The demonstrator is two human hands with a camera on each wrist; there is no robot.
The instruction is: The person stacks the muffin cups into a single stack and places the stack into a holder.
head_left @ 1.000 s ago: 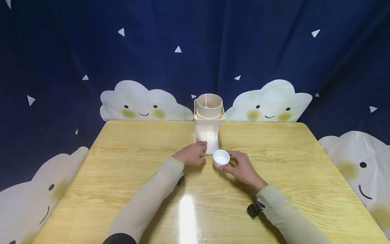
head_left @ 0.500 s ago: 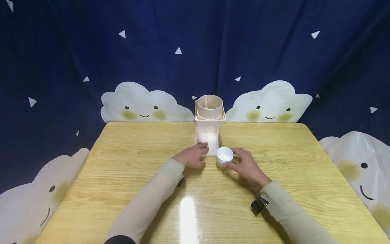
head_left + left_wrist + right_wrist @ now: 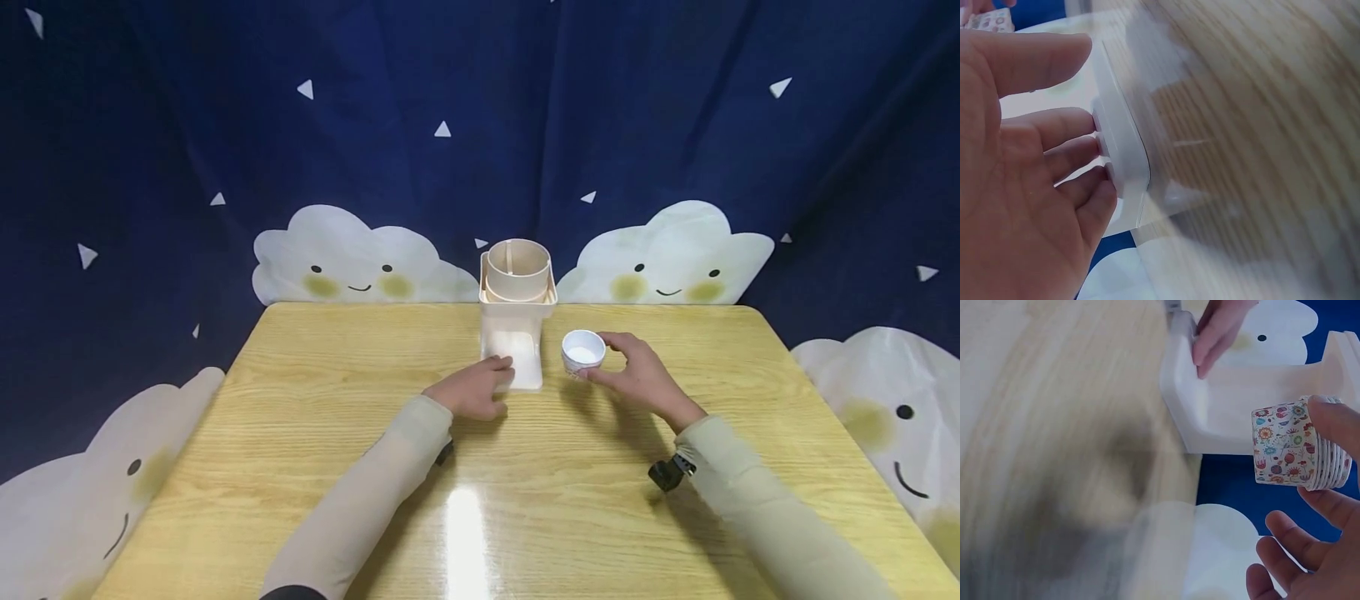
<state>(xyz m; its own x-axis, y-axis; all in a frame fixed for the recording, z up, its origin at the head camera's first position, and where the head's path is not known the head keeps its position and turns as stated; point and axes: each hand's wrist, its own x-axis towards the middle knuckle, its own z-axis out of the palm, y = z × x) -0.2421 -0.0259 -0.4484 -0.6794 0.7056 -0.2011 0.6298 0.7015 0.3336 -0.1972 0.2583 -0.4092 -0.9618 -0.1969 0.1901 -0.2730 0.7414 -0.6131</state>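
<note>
A cream-coloured stand (image 3: 517, 321) with a round cup-shaped tube (image 3: 517, 271) on top stands at the table's back middle. My left hand (image 3: 471, 390) touches the edge of its flat base (image 3: 527, 371). In the left wrist view the left fingers (image 3: 1072, 147) rest on the base's rim, and the thumb stays apart. My right hand (image 3: 636, 377) pinches a stack of small paper cups (image 3: 582, 354) between thumb and finger, raised above the table right of the stand. The right wrist view shows the nested cups (image 3: 1285, 444), printed with flowers, and their several rims; the other fingers are spread.
The wooden table (image 3: 360, 350) carries the stand at its far edge. Behind hangs a dark blue curtain (image 3: 465, 100) with white triangles and cloud faces. A small black device (image 3: 667, 473) is worn on the right wrist.
My right hand has moved right and away from me, lifting the stack of paper cups from in front of the base to beside the stand. The left hand has stayed almost still.
</note>
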